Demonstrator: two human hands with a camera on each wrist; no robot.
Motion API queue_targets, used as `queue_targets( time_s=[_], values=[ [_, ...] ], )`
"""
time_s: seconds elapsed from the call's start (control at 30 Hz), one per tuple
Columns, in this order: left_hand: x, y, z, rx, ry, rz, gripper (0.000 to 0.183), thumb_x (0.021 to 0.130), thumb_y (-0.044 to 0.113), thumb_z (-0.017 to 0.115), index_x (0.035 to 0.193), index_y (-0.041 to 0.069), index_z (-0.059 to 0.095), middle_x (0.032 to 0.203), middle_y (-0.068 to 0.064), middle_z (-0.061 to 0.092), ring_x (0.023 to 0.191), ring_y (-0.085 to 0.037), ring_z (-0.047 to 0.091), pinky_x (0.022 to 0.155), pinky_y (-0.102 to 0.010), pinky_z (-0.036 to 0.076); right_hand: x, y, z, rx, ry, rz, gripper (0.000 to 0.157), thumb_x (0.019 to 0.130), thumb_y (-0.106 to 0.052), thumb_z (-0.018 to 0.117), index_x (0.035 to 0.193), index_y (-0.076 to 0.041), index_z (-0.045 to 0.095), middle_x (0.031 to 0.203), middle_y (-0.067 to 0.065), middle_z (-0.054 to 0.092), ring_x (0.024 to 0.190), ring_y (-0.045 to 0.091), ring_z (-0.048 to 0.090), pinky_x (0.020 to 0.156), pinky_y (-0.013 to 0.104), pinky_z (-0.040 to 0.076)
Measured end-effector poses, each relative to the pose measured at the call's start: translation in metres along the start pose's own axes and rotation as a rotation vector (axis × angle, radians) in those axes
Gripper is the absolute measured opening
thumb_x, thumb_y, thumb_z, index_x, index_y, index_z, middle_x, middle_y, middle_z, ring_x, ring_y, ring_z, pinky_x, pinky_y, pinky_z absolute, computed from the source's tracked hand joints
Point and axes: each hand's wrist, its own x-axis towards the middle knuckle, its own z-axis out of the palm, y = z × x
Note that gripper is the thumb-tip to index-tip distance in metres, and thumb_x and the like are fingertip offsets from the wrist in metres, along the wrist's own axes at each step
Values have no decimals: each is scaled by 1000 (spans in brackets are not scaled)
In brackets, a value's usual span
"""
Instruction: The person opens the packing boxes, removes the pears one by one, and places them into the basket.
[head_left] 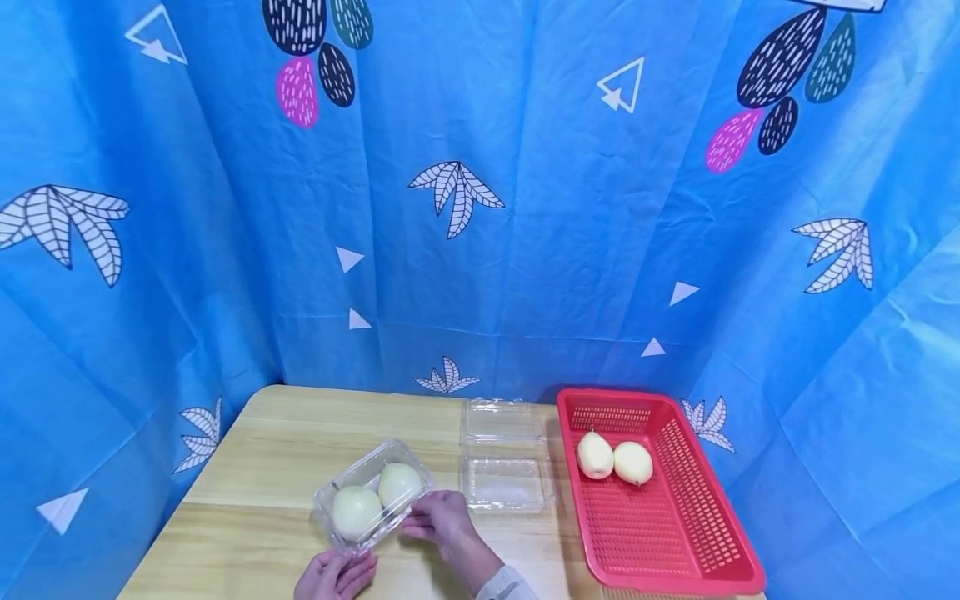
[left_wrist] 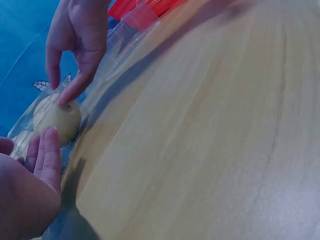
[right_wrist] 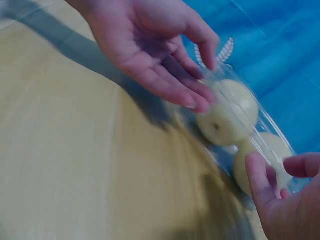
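Note:
A clear plastic clamshell container (head_left: 367, 471) with two pale pears (head_left: 357, 510) inside is tilted over the left part of the table. My left hand (head_left: 335, 575) holds its near edge, thumb and fingers at the rim. At the right end, my right hand (head_left: 446, 521) pinches the rim between thumb and fingers. In the left wrist view one pear (left_wrist: 57, 117) shows through the plastic above the left hand's fingertips. The right wrist view shows both pears side by side, one of them (right_wrist: 227, 112) nearer the left hand. The lid appears to cover them.
An open, clear clamshell container (head_left: 504, 483) lies on the wooden table (head_left: 247, 475) right of centre. Beside it stands a red plastic basket (head_left: 637, 533) holding two pears (head_left: 595, 455). A blue patterned curtain (head_left: 480, 275) hangs behind and along both sides.

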Motion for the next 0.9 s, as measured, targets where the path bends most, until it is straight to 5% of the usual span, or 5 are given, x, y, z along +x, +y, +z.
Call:
queue_targets(
  time_s=[0.43,0.57,0.7,0.83,0.9],
  values=[
    [4,1,1,41,56,-40,8,102,7,53,98,12,57,89,-5,78,89,-18,80,92,-34,63,2,-11,-9,-7,33,-52,25,96,2,59,117,14,56,91,19,72,69,16,74,71,32,65],
    [5,2,-2,39,4,-49,13,103,9,52,96,15,61,91,-4,79,91,-16,79,93,-32,62,1,-9,-9,-11,39,-49,28,94,3,61,119,15,55,92,21,73,69,16,74,70,31,65],
    [4,2,-3,-5,-30,-35,6,101,15,63,96,14,63,93,-2,80,93,-15,79,93,-30,62,-1,-6,-9,-18,34,-30,22,93,3,64,112,11,58,91,22,74,70,16,74,71,31,65],
    [4,3,1,-80,41,-30,41,84,23,86,103,8,53,93,-2,80,91,-18,79,93,-33,63,-3,-4,-8,-27,21,-8,16,92,2,66,106,8,60,92,23,74,72,17,75,74,32,65],
    [5,4,4,-95,87,-33,46,82,23,87,104,8,50,92,-2,79,90,-18,79,92,-33,63,-5,-3,-7,-36,9,4,15,93,2,66,105,8,61,93,23,74,71,17,74,74,32,65]
  ],
)
